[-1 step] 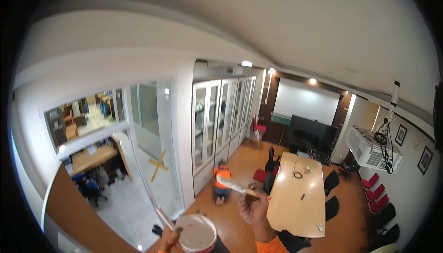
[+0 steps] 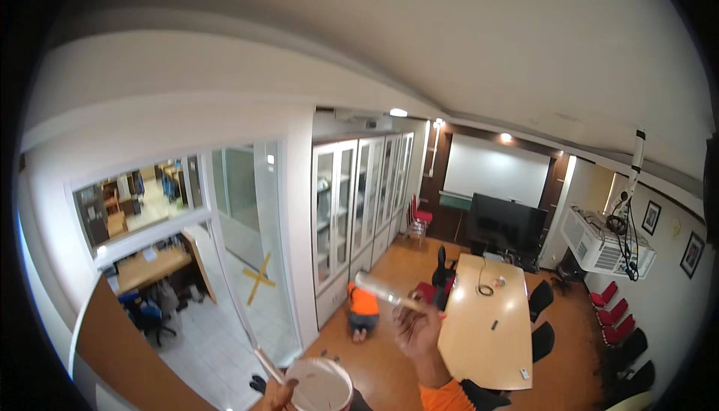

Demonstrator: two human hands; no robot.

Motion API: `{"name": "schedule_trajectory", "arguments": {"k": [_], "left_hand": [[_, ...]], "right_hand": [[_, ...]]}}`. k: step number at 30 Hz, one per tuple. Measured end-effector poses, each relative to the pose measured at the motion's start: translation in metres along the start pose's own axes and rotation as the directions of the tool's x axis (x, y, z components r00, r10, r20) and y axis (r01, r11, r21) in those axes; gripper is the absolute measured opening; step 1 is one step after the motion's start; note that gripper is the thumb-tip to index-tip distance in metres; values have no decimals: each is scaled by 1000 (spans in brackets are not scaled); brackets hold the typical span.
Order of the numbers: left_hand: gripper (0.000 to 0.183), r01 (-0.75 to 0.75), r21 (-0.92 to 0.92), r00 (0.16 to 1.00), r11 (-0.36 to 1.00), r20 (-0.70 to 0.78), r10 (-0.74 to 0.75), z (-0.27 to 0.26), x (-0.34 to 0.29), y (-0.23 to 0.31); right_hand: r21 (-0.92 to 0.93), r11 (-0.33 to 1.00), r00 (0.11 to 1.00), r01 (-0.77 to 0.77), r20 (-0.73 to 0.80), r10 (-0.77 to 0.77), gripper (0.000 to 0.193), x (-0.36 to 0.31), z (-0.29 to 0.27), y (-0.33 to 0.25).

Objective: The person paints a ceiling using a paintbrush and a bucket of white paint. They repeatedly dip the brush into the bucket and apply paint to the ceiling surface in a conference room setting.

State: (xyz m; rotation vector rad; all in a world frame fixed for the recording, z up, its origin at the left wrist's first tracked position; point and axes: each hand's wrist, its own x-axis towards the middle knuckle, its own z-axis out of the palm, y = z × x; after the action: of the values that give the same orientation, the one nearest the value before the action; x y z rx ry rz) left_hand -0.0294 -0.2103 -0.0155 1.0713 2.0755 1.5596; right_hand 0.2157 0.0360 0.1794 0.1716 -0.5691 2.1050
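Note:
My right hand (image 2: 418, 330) is raised in front of me, its fingers closed round the handle of a paintbrush (image 2: 376, 289). The pale, whitish bristle end points up and to the left. Low in the head view, my left hand (image 2: 278, 396) grips the left rim of a round paint tub (image 2: 323, 383) with pale paint inside. A light-coloured stick-like handle (image 2: 268, 364) slants up beside that thumb; its lower end is hidden by the hand. Brush and tub are apart.
A co-worker in orange (image 2: 363, 304) kneels on the floor by the glass-doored cabinets (image 2: 335, 212). A long table (image 2: 479, 328) with chairs stands to the right. At left are a glass partition (image 2: 258, 186) and a curved wooden panel (image 2: 127, 343). An air conditioner (image 2: 603, 242) hangs right.
The brush has come up slightly, and its bristle end sits higher against the kneeling co-worker. The tub and my left hand appear a little lower. The view has tilted slightly.

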Motion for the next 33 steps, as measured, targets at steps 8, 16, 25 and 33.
{"name": "schedule_trajectory", "arguments": {"k": [8,16,25,33], "left_hand": [[58,309,-68,951,949,13,-309,-54,-48,-70],[63,417,-80,899,905,-107,-424,-122,-95,-77],[58,361,-116,913,925,-157,-376,-125,-126,-85],[59,321,-116,936,940,-116,-333,-129,-119,-1]], "right_hand": [[-38,750,701,660,389,-598,24,159,190,-68],[82,494,425,866,400,-812,31,198,324,-150],[506,546,497,667,243,-833,22,288,398,-160],[262,521,437,812,317,-842,23,266,373,-252]]}}
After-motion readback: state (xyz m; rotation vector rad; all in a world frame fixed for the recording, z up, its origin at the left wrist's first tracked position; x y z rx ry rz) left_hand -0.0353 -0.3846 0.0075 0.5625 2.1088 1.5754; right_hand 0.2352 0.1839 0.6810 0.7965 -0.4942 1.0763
